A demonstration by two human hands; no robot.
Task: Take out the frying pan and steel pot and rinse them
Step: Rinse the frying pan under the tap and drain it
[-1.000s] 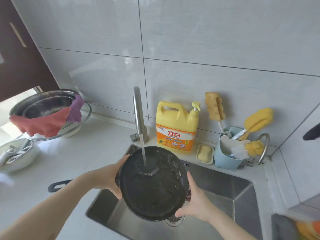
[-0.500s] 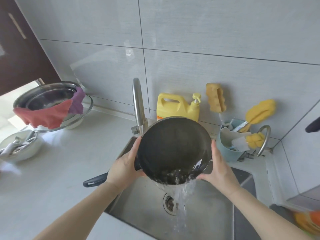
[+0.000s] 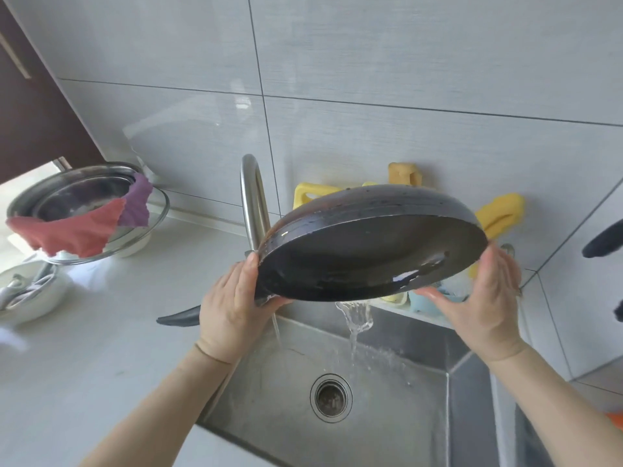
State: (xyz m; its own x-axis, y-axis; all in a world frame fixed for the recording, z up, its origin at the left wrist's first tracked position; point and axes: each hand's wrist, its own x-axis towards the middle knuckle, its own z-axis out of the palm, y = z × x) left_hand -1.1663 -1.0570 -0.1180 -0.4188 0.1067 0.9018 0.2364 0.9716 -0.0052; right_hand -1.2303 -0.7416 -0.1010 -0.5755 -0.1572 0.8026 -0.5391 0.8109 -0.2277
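Observation:
I hold a black frying pan [image 3: 364, 251] above the steel sink [image 3: 397, 412], tipped so its inside faces me and down. Water pours off its lower rim into the basin. My left hand [image 3: 232, 308] grips the pan's left rim, near where its dark handle [image 3: 178, 320] sticks out to the left. My right hand [image 3: 485, 301] presses flat against the right rim. The tap [image 3: 253, 203] runs a thin stream beside my left hand. A steel pot [image 3: 84, 197] sits on the counter at the far left, with red and purple cloths draped over its rim.
A yellow detergent bottle [image 3: 310, 193] and yellow sponges [image 3: 502, 210] stand behind the pan against the tiled wall. A blue holder [image 3: 421, 303] peeks out below the pan. A white bowl [image 3: 30, 294] holding utensils rests at the left edge. The drain [image 3: 331, 397] lies mid-basin.
The pan has gone from lying under the tap to being lifted and tipped steeply, and the water in it has spilled out into the sink. Both hands rose with it.

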